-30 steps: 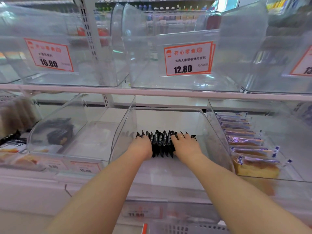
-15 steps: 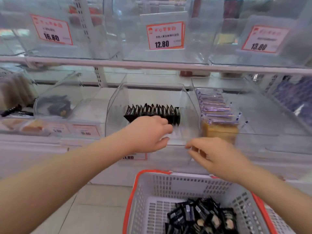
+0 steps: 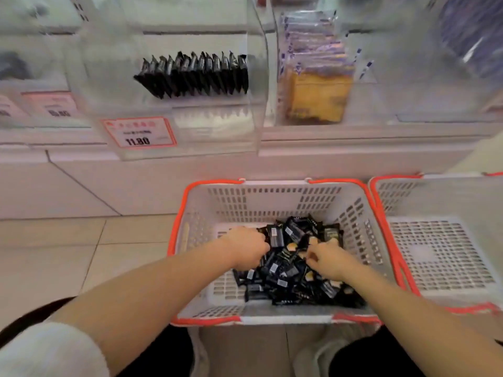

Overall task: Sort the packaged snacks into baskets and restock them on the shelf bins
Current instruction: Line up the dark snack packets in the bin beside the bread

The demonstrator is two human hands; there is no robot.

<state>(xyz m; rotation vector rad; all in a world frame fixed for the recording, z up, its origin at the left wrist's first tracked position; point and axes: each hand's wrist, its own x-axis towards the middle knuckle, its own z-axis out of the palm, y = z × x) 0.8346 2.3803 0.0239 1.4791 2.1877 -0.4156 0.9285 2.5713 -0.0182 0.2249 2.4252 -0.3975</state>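
Both hands, left (image 3: pixel 249 253) & right (image 3: pixel 330 261), curl into black snack packs (image 3: pixel 288 263) in basket (image 3: pixel 272 197); actual grip can't tell. Gather flat, aligned stacks for clear bin (image 3: pixel 255 77) w/ row (image 3: pixel 196 74)

Both hands are out of the bin (image 3: pixel 255 77) (its row of black packs (image 3: pixel 194 74) stands alone) and down in the near basket (image 3: pixel 272 191), left hand (image 3: pixel 246 251) and right hand (image 3: pixel 328 258) among the loose packs (image 3: pixel 291 262).

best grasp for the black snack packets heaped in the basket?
Come from above: the black snack packets lie flat in a loose heap, walled in by the basket. Likely pinch several by their crimped edges, fingers closing across the thin faces.
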